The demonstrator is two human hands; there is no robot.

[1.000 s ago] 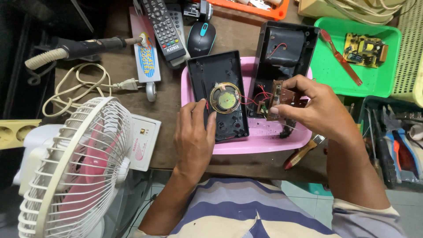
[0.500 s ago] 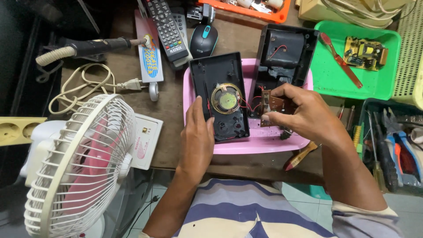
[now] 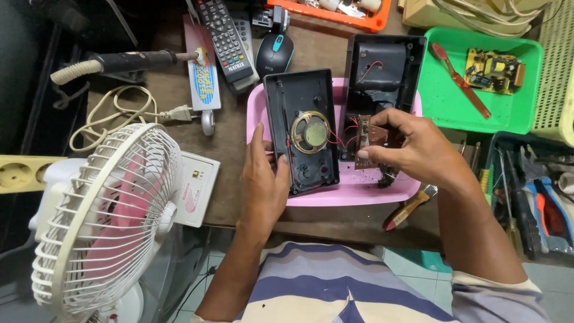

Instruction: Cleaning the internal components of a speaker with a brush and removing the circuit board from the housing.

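Nearby, white fan (image 3: 104, 215) beside left hand (image 3: 263, 179).

The left hand (image 3: 263, 179) lies flat with fingers extended, while the right hand (image 3: 412, 149) pinches with curled fingertips.

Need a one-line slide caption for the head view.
Left hand steadies speaker housing; right hand pinches brown circuit board.

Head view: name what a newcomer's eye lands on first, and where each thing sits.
The pink tray at centre draws the eye: in it lies an opened black case half with a round speaker, steadied by the left hand. Beside it, the right hand pinches a small brown circuit board joined to the case by red wires. At lower left stands a white fan; a green tray with another board sits at upper right.
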